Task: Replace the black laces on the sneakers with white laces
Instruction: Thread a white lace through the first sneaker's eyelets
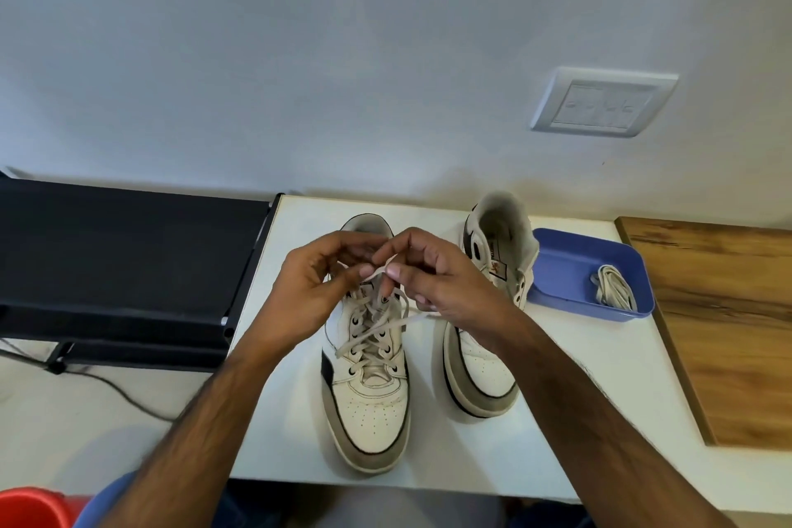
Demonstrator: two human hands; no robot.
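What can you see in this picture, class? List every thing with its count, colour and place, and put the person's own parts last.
sneakers: two, white with grey and black trim, side by side on the white table
white lace: one, threaded through the left-side sneaker
spare lace: one bundle, white, in the tray
tray: one, blue, right of the sneakers
wooden board: one, brown, far right
black stand: one, left of the table
wall socket: one, white, on the wall
left hand: pinches the lace above the sneaker
right hand: pinches the same lace

White wall [300, 34], socket plate [604, 102]; black stand [120, 244] left.
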